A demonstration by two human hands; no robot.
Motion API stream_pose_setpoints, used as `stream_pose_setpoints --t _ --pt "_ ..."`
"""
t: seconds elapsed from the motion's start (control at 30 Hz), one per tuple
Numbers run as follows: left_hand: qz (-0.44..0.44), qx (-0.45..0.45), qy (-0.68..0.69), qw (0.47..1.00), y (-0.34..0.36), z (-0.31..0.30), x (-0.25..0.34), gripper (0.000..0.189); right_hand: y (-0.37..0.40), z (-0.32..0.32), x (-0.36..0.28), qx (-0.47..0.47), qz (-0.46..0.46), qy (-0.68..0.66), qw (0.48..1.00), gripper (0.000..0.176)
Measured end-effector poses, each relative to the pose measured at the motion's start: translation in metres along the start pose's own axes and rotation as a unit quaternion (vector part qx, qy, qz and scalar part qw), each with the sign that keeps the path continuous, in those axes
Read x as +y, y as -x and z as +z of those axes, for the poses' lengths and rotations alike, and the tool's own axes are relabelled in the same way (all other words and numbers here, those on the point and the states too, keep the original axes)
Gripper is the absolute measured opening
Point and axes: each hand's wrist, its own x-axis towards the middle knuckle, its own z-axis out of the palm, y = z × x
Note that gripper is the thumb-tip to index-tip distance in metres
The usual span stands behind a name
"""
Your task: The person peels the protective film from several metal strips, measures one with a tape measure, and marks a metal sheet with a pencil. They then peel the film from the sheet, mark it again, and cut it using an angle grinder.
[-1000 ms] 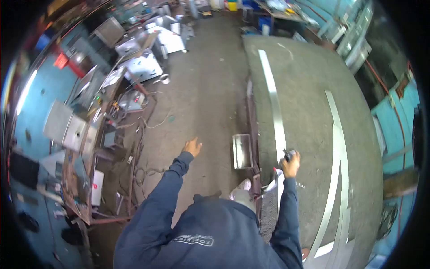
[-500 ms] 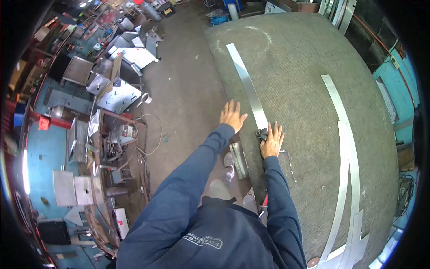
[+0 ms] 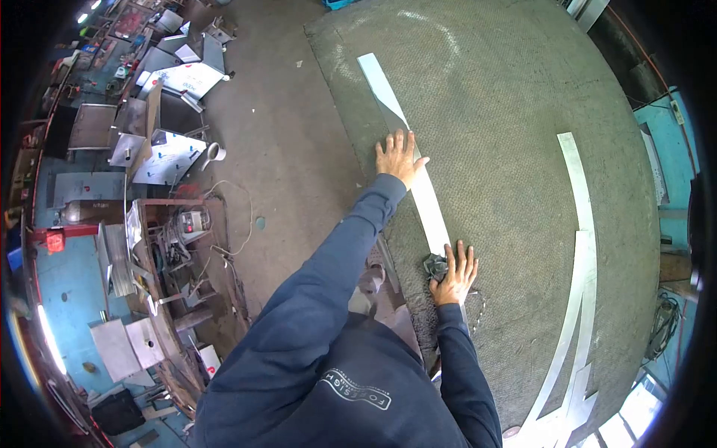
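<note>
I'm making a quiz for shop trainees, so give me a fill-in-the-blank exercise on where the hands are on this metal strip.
1. The left hand lies flat on the long shiny metal strip, ____ from the body than the right hand.
2. The small dark crumpled wad lies against the ____ hand.
3. On the big grey-green rough-topped table, the other curved pale metal strips lie on the person's ____ side.
Missing words: farther; right; right.

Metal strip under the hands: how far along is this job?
Done: the strip lies flat on the grey table. In hand: left hand presses it, right hand rests on a dark rag at its near end. Left: probably the curved strips, untouched.
</note>
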Motion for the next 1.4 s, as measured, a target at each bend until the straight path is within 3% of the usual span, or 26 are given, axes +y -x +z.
stream_pose_setpoints --t 0.17,0.27,0.33,0.37,0.47,0.57,0.63,0.77,0.93,1.07,1.2,1.27,1.33,1.4 --pt "-0.043 0.006 0.012 0.999 -0.019 -0.003 0.005 0.076 -0.002 -0.003 -0.002 -0.023 0.011 0.005 1.000 0.097" --pt "-0.083 0.006 0.030 0.996 -0.034 -0.015 0.004 0.069 -0.001 -0.004 0.001 -0.024 0.005 -0.006 1.000 0.096" --pt "-0.103 -0.005 0.111 0.989 -0.044 -0.024 -0.016 0.058 -0.001 -0.002 0.003 -0.018 0.004 -0.013 1.000 0.096" --pt "-0.078 0.068 0.154 0.983 -0.046 -0.016 -0.028 0.045 -0.001 -0.001 0.003 -0.021 0.006 -0.013 1.000 0.096" --pt "-0.038 0.062 0.224 0.972 -0.049 -0.022 -0.045 0.038 -0.001 -0.001 0.003 -0.024 0.008 -0.019 0.999 0.097" --pt "-0.064 0.084 0.268 0.958 -0.052 -0.030 -0.037 0.032 0.000 0.000 0.004 -0.010 -0.001 -0.024 1.000 0.098" --pt "-0.037 0.099 0.230 0.967 -0.057 -0.018 -0.037 0.028 0.001 -0.005 0.007 -0.009 -0.011 -0.032 0.999 0.098" --pt "-0.043 0.159 0.296 0.941 -0.068 -0.007 -0.037 0.005 0.001 0.003 0.005 0.008 -0.020 -0.020 1.000 0.103" --pt "-0.038 0.107 0.205 0.972 -0.082 -0.021 -0.046 0.011 0.000 0.008 0.006 0.023 -0.010 0.014 1.000 0.109" --pt "-0.014 0.105 0.106 0.989 -0.100 -0.046 -0.075 0.018 0.002 0.011 0.006 0.032 -0.004 0.013 0.999 0.109" --pt "0.028 0.163 0.026 0.986 -0.123 -0.075 -0.108 0.015 0.000 0.012 0.007 0.031 -0.005 0.013 0.999 0.106" --pt "0.031 0.129 -0.040 0.990 -0.128 -0.113 -0.110 0.015 0.000 0.012 0.010 0.020 -0.016 0.022 0.999 0.104" --pt "-0.007 0.248 -0.021 0.969 -0.151 -0.132 -0.127 0.014 0.002 0.006 0.009 0.020 -0.028 0.007 0.999 0.102" --pt "-0.029 0.276 -0.017 0.961 -0.161 -0.173 -0.145 0.011 0.001 0.007 0.010 0.023 -0.030 0.004 0.999 0.101"
